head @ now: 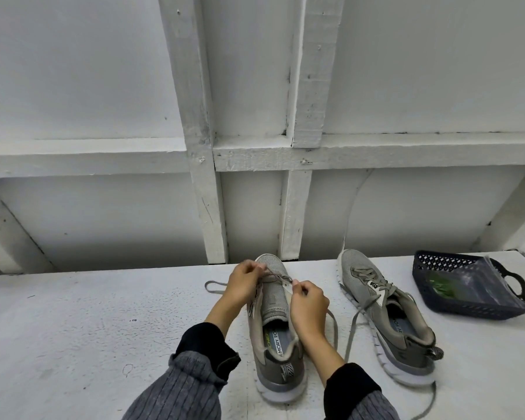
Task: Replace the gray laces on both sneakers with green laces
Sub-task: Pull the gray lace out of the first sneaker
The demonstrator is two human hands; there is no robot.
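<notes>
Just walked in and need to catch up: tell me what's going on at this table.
A person is unlacing a gray sneaker on the white table. The left hand and right hand each pinch the gray lace near the toe end; most eyelets are already empty. The second sneaker stands to the right, laces loosened but still threaded. Further right, a dark basket holds a clear bag with something green, probably the new laces, untouched.
</notes>
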